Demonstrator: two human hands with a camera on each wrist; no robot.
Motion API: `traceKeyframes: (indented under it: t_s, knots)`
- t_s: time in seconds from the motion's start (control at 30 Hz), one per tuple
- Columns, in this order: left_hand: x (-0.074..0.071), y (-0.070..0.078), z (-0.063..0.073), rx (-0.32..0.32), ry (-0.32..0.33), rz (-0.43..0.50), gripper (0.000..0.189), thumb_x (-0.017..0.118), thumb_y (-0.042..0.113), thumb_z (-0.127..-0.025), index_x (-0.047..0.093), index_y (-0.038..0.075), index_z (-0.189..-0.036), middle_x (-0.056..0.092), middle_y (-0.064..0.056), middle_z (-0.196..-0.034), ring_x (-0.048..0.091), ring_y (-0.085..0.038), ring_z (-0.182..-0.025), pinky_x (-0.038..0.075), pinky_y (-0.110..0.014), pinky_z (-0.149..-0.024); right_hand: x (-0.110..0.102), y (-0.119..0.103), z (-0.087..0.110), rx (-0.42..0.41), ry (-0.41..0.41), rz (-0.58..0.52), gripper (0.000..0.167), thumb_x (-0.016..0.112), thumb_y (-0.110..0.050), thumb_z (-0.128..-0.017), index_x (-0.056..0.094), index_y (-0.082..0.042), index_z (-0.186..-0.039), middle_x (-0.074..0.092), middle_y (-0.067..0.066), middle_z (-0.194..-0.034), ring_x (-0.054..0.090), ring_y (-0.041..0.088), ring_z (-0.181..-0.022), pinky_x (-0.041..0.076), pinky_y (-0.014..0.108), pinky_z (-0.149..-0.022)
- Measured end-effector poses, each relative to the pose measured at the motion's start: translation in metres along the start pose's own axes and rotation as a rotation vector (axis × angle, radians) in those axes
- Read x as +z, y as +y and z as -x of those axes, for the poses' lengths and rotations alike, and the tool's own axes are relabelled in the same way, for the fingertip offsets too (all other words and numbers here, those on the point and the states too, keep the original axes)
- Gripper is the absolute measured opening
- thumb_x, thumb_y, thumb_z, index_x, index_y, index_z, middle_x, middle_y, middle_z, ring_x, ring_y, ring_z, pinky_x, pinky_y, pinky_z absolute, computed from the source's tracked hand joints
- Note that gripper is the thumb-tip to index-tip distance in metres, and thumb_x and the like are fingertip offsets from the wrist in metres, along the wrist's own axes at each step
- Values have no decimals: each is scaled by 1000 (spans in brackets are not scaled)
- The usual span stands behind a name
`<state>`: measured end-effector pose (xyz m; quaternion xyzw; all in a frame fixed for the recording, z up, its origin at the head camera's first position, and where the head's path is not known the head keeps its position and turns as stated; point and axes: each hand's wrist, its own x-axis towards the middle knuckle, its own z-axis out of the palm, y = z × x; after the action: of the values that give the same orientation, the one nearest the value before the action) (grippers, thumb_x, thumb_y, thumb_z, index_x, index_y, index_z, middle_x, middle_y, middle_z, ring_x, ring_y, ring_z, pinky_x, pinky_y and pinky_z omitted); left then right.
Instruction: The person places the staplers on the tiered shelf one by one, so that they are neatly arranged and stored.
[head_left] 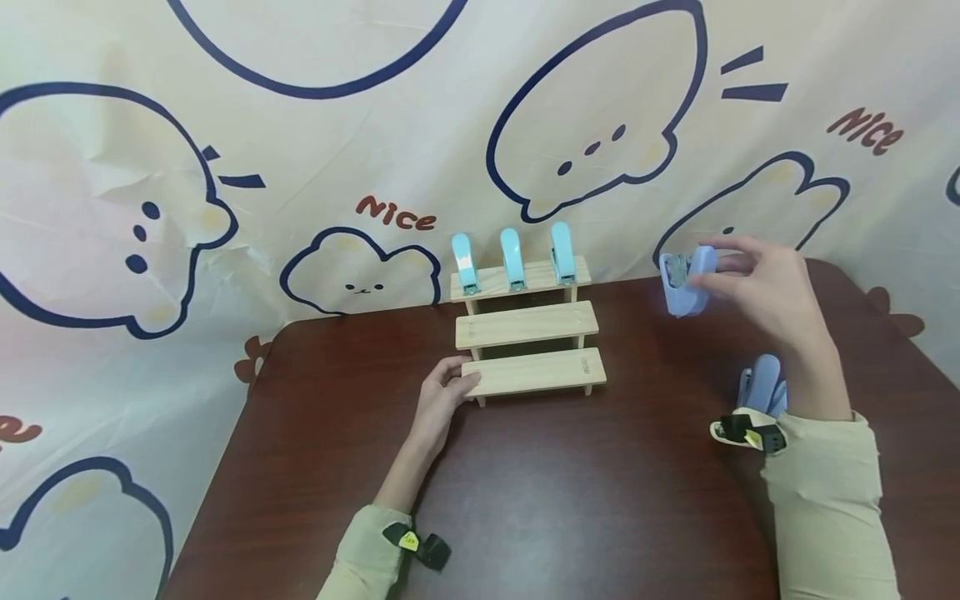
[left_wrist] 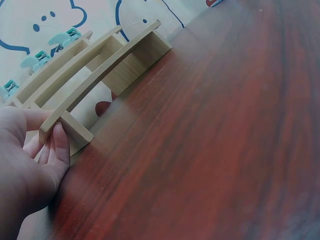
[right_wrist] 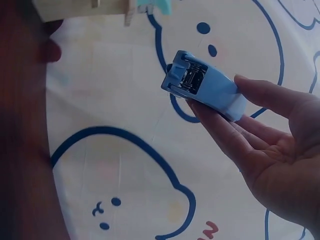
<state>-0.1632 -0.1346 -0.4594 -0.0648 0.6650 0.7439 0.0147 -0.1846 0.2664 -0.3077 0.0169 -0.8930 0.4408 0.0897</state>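
A three-tier wooden display rack [head_left: 536, 372] stands at the back of the table. My left hand [head_left: 442, 404] pinches the left end of its lowest board, thumb and fingers around the edge, as the left wrist view shows closely [left_wrist: 37, 160]. Three turquoise staplers [head_left: 513, 260] stand side by side on the top board. Off to the right, my right hand [head_left: 772, 283] holds a blue stapler [head_left: 686, 282] above the table between thumb and fingers. In the right wrist view this stapler [right_wrist: 210, 90] has its metal spring part facing the camera.
More blue stapler bodies [head_left: 763, 385] lie on the table by my right wrist, partly hidden by the sleeve and wrist strap. The dark brown table [head_left: 585, 500] ends against a cartoon-printed cloth [head_left: 420, 150] behind the rack. The middle and lower boards are bare wood.
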Motion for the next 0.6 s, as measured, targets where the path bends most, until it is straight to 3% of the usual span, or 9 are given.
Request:
traceKeyframes:
  t_s: [0.13, 0.37, 0.6]
  knots:
    - [0, 0, 0, -5, 1, -10, 36, 72, 6, -93, 62, -2, -127, 62, -6, -108, 59, -11, -85, 50, -23, -74, 4, -5, -1, 5, 18, -64, 57, 74, -34, -97, 58, -7, -145, 59, 26, -139, 62, 41, -119, 48, 8, -70]
    - [-1, -1, 0, -2, -6, -8, 37, 73, 8, -94, 61, -3, -127, 62, -5, -107, 60, -11, -86, 50, -23, -75, 15, -19, -3, 13, 52, -195, 54, 76, -34, -96, 62, -6, -141, 68, 15, -128, 66, 3, -100, 54, 15, -79]
    - [-2, -2, -1, -7, -6, -16, 38, 73, 9, -94, 60, -3, -128, 62, -6, -110, 61, -11, -88, 50, -23, -75, 32, -36, -6, 3, 39, -254, 56, 75, -36, -96, 62, -6, -141, 66, 21, -134, 68, 25, -113, 56, 27, -89]
